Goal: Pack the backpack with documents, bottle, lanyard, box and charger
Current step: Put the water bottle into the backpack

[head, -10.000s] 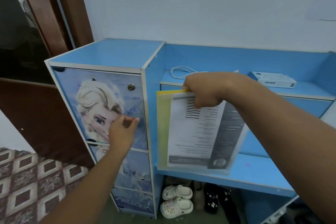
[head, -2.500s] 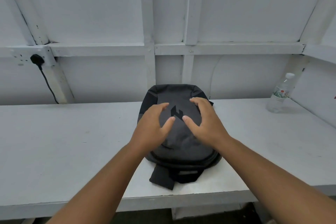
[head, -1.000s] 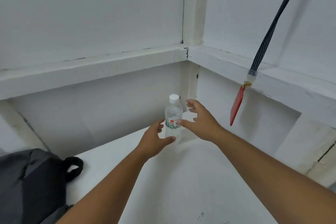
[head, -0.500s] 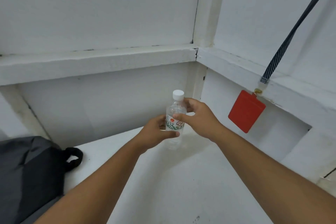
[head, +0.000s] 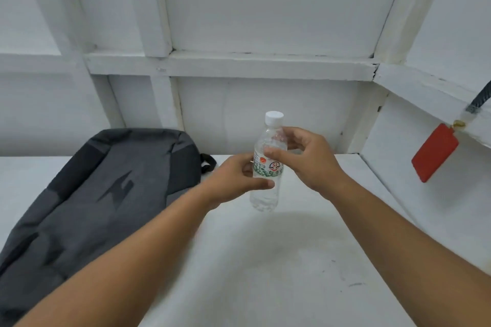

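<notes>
1. White-painted bench point(head: 279, 260) runs into a corner of white boarded wall point(head: 265, 8); scuff marks show on the top.
2. One clear bottle point(head: 268, 164), white cap, upright, lifted just above the bench.
3. Left hand point(head: 233, 180) grips the bottle at its label; right hand point(head: 305, 162) pinches its upper body.
4. One grey backpack point(head: 101, 194) lies flat, left of the bottle.
5. One lanyard point(head: 435, 151) with red card hangs on the wall, right of the bottle.
</notes>
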The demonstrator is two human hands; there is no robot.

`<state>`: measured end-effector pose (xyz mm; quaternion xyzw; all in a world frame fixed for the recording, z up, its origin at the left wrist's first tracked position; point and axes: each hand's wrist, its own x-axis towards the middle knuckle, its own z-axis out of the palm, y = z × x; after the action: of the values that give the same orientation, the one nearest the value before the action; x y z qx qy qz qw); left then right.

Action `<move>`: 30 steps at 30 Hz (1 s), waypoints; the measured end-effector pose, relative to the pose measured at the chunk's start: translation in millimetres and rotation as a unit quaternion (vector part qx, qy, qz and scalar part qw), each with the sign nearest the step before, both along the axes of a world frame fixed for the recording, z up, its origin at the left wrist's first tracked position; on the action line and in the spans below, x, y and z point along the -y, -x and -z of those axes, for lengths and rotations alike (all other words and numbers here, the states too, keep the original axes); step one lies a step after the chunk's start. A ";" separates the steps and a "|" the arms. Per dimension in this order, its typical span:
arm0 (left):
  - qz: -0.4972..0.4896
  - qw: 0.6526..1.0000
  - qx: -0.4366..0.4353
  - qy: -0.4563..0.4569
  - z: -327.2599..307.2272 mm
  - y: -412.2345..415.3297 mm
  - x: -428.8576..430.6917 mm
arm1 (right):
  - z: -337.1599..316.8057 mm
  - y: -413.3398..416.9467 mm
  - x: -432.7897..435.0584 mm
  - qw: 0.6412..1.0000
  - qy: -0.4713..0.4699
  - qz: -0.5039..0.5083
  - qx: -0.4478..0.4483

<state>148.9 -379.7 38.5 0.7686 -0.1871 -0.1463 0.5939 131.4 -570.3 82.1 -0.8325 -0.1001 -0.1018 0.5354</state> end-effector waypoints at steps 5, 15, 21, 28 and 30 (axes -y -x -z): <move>-0.037 0.999 0.009 0.016 -6.6 56.5 -85.4 | -4.2 37.2 -82.0 0.999 0.011 -0.034 0.019; -0.069 0.995 0.054 0.038 -20.4 169.0 -242.8 | -3.8 145.2 -236.9 0.998 0.001 -0.053 0.036; -0.100 0.991 0.086 0.015 -29.9 193.5 -268.3 | 1.7 170.4 -267.7 0.998 0.015 -0.057 0.033; -0.147 0.987 0.062 0.035 -26.7 202.3 -278.3 | 67.0 178.0 -250.8 0.993 0.030 -0.109 -0.041; -0.153 0.986 0.059 0.037 -28.7 203.0 -280.6 | 99.4 176.3 -238.2 0.972 0.186 -0.134 -0.042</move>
<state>-54.0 -99.1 67.2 0.7727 -0.1075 -0.0007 0.6256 -44.9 -332.1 -17.3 -0.9001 -0.2057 0.0263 0.3832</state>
